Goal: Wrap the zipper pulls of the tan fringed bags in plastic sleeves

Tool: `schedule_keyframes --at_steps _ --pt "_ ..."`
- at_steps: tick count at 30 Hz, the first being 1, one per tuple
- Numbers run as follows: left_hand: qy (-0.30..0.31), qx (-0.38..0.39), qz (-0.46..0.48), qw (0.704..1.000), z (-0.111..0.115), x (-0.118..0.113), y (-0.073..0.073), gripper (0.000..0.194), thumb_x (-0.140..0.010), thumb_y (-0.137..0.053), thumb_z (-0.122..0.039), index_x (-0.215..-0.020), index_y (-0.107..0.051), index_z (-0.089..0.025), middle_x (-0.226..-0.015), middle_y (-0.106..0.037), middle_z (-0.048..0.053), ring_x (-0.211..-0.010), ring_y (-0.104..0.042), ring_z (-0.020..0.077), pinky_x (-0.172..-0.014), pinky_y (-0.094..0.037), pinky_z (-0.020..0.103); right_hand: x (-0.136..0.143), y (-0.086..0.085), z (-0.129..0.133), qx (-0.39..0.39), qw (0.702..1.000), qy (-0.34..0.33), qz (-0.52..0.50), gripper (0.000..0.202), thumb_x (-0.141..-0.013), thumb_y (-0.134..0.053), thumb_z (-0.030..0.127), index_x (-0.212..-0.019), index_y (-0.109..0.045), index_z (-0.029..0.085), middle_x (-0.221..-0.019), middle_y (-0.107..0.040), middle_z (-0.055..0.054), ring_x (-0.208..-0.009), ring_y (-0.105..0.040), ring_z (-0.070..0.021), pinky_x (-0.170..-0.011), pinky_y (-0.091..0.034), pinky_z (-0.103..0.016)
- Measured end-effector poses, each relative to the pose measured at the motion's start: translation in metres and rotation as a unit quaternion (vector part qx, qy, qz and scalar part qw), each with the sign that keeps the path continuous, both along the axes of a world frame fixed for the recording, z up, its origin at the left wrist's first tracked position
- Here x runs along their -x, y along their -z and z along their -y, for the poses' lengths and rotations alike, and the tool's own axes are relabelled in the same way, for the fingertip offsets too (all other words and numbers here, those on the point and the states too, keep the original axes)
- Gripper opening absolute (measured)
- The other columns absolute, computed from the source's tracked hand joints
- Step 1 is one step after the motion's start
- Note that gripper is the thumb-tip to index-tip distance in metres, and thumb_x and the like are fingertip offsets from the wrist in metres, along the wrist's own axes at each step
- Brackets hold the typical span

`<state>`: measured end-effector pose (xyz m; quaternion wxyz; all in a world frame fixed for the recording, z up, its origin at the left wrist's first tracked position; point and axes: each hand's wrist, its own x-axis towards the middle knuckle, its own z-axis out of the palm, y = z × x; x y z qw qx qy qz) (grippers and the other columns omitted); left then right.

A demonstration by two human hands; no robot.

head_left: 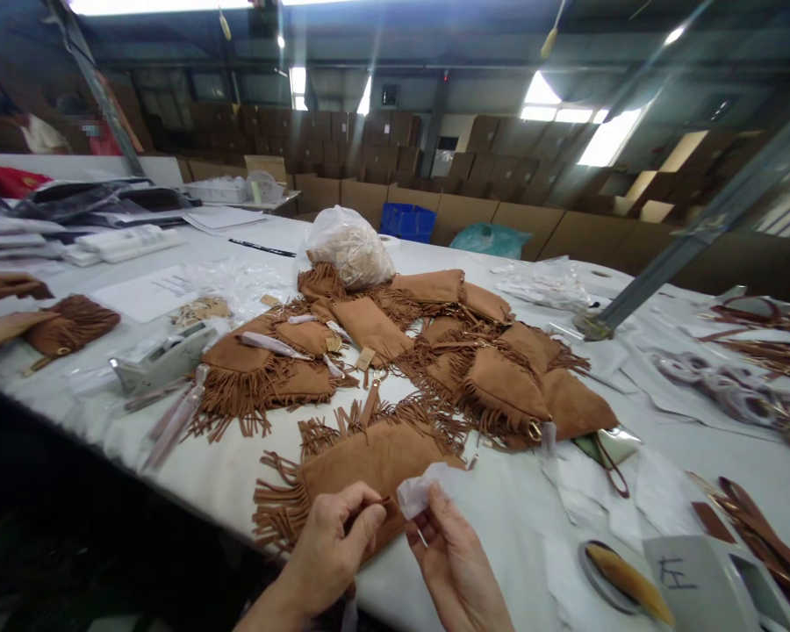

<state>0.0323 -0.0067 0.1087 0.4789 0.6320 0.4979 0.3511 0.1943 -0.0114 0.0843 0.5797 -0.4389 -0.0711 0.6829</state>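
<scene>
A brown suede bag (369, 456) with long fringe lies flat at the table's front edge, just beyond both hands. My left hand (329, 544) is closed in a pinch on a narrow brown strap (386, 503), whose lower part is hidden by the fingers. Between the thumb and fingers of my right hand (457, 553) is a crumpled piece of white tissue paper (425, 491), held over the bag's right end. More fringed bags (506, 382) are heaped behind, some with wrapped zipper pulls and small tags.
A grey tape dispenser (698, 579) stands at front right, another dispenser (161, 355) at left. A bulging plastic bag (346, 246) sits behind the heap. A metal post (671, 237) rises at right. At far left, a co-worker's hand (6, 333) touches a fringed bag (75, 329).
</scene>
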Motion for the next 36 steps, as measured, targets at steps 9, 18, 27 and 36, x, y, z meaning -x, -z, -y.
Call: schedule_keyframes --at_steps 9,18,27,36 --pt "-0.008 0.0 -0.007 1.0 -0.003 -0.007 0.012 0.025 -0.088 -0.048 -0.035 -0.075 -0.06 -0.017 -0.054 -0.054 -0.002 -0.05 -0.049 0.0115 -0.05 -0.034 0.02 0.009 -0.008 -0.001 -0.049 0.998 -0.031 0.039 0.028 -0.063 -0.079 0.042 -0.077 -0.069 0.019 -0.084 -0.069 -0.004 -0.076 -0.059 -0.0158 -0.074 -0.047 -0.028" --pt "0.066 0.017 0.035 0.997 -0.003 0.001 0.012 0.027 -0.092 -0.039 -0.026 -0.116 -0.049 -0.019 -0.073 -0.062 0.0 -0.058 -0.051 0.0112 -0.057 -0.039 0.022 0.003 -0.004 -0.002 -0.114 0.953 -0.08 0.269 0.031 -0.072 -0.071 0.045 -0.083 -0.072 0.016 -0.079 -0.072 -0.006 -0.079 -0.062 -0.0213 -0.076 -0.048 -0.03" --pt "0.099 0.022 0.108 0.989 0.002 0.013 0.024 0.061 -0.088 -0.039 -0.013 -0.141 -0.01 -0.024 -0.076 -0.061 -0.002 -0.056 -0.05 0.0101 -0.056 -0.042 0.023 -0.002 -0.023 0.002 -0.207 0.865 -0.2 0.411 0.035 -0.082 -0.056 0.047 -0.077 -0.072 0.016 -0.075 -0.071 -0.006 -0.071 -0.063 -0.0205 -0.067 -0.049 -0.026" --pt "0.085 0.016 0.143 0.986 0.008 0.014 0.021 0.067 -0.087 -0.042 -0.012 -0.143 -0.006 -0.023 -0.073 -0.06 -0.003 -0.057 -0.05 0.0104 -0.056 -0.042 0.023 0.006 -0.025 0.005 -0.21 0.839 -0.224 0.45 0.029 -0.074 -0.067 0.045 -0.084 -0.073 0.018 -0.08 -0.073 -0.006 -0.074 -0.065 -0.0212 -0.07 -0.05 -0.027"
